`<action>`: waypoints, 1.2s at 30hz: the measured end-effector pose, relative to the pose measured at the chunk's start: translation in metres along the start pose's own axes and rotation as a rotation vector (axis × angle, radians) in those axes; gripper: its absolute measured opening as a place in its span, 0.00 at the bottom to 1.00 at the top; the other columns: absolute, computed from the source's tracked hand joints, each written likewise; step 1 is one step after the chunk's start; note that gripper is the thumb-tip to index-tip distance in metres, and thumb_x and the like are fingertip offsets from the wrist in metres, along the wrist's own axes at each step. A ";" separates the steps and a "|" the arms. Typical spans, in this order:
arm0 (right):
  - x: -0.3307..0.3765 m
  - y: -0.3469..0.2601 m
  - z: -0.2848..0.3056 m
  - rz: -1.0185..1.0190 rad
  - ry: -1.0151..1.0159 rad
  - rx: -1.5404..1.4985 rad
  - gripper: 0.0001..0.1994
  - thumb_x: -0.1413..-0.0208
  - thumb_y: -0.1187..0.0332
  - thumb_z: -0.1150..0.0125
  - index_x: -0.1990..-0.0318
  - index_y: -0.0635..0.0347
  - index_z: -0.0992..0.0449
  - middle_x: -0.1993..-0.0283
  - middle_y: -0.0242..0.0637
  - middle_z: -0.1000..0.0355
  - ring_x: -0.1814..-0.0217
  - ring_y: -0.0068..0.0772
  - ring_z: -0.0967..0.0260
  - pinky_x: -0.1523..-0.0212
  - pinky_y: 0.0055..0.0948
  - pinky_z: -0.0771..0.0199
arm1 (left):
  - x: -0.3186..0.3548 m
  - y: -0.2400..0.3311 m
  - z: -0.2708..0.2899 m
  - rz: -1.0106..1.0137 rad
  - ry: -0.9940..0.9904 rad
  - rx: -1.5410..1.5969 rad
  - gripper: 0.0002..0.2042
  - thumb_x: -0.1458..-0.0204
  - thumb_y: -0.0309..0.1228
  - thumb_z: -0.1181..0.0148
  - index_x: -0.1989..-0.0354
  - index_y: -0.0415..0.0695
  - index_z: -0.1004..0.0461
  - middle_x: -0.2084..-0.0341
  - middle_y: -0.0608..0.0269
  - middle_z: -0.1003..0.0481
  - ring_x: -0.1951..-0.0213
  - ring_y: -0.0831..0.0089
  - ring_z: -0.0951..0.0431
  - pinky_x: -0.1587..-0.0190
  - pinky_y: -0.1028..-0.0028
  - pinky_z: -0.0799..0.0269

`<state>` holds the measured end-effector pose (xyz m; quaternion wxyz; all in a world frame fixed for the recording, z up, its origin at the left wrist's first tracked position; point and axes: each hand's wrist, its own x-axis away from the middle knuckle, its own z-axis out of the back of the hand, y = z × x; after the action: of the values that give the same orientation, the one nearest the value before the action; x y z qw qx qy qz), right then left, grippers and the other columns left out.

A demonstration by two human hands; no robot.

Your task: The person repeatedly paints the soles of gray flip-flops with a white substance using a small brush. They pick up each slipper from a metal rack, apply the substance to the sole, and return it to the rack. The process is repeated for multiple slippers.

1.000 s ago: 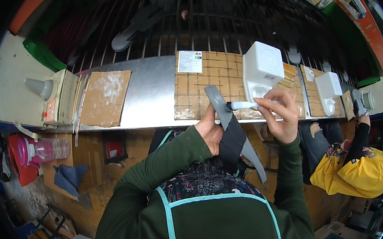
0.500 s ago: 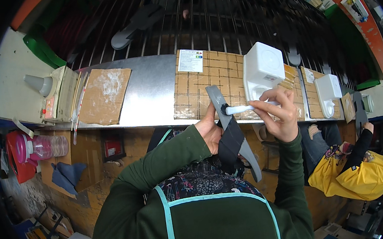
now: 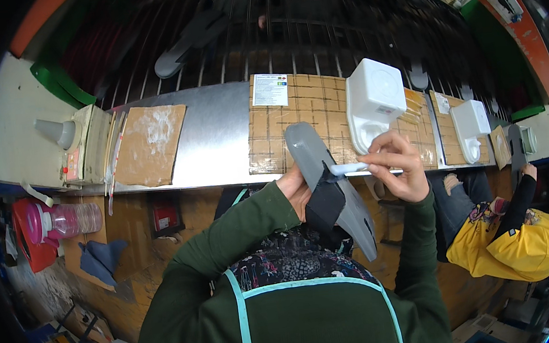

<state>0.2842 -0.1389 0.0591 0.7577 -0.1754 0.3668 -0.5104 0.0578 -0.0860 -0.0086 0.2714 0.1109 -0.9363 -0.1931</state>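
Observation:
My left hand [image 3: 295, 190] is closed on a grey shoe sole [image 3: 308, 147] with a black strap-like piece [image 3: 326, 206] across its middle, held tilted in front of my body. The sole's broad grey face shows, and most of the left fingers are hidden behind it. In a pinch, my right hand [image 3: 401, 171] holds a small brush by its white handle [image 3: 351, 168]. Its dark bristles touch the sole beside the black piece. Just beyond the right hand stands a white plastic container [image 3: 377, 85] with a low cup-shaped front.
A tape-covered cardboard sheet [image 3: 310, 95] lies on the metal bench [image 3: 213, 118]. Stained cardboard [image 3: 152, 140] rests at left, near a grey cone [image 3: 56, 132]. Beyond runs a roller conveyor [image 3: 243, 49] carrying soles. At right, a person in yellow [image 3: 509, 245] works beside another white container [image 3: 470, 123].
The sole has turned from nearly edge-on to show its broad grey face. The brush has dropped slightly along it, and the right hand has moved a little with it.

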 end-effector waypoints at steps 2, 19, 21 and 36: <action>-0.004 0.003 -0.007 0.019 0.006 -0.002 0.10 0.54 0.72 0.31 0.62 0.51 0.15 0.64 0.26 0.29 0.74 0.20 0.41 0.60 0.26 0.49 | -0.001 -0.001 0.009 -0.023 -0.105 0.082 0.34 0.41 0.60 0.57 0.38 0.43 0.38 0.46 0.51 0.29 0.47 0.58 0.25 0.47 0.54 0.25; -0.023 0.011 -0.041 0.201 0.256 0.231 0.13 0.57 0.70 0.28 0.61 0.44 0.15 0.61 0.27 0.29 0.68 0.20 0.35 0.57 0.29 0.51 | -0.023 0.007 0.067 -0.368 -0.348 -0.076 0.24 0.36 0.47 0.55 0.39 0.44 0.35 0.46 0.51 0.29 0.47 0.59 0.25 0.42 0.57 0.28; -0.008 0.007 -0.030 0.169 0.171 0.327 0.13 0.59 0.70 0.28 0.62 0.43 0.15 0.59 0.26 0.29 0.66 0.20 0.34 0.57 0.28 0.50 | -0.018 0.015 0.078 -0.349 -0.318 -0.055 0.25 0.37 0.49 0.54 0.39 0.44 0.36 0.45 0.50 0.29 0.46 0.58 0.26 0.42 0.57 0.29; 0.043 -0.006 -0.079 -0.601 0.270 -1.558 0.08 0.44 0.71 0.39 0.64 0.71 0.25 0.77 0.26 0.38 0.82 0.13 0.53 0.77 0.17 0.48 | 0.004 0.093 0.128 -0.642 -0.228 0.177 0.34 0.41 0.58 0.54 0.39 0.40 0.37 0.42 0.47 0.32 0.41 0.55 0.31 0.38 0.52 0.36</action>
<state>0.2317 -0.1711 -0.0062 0.2019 -0.6754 0.6389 -0.3082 -0.0254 0.0348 -0.0672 0.0800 0.4005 -0.8911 -0.1977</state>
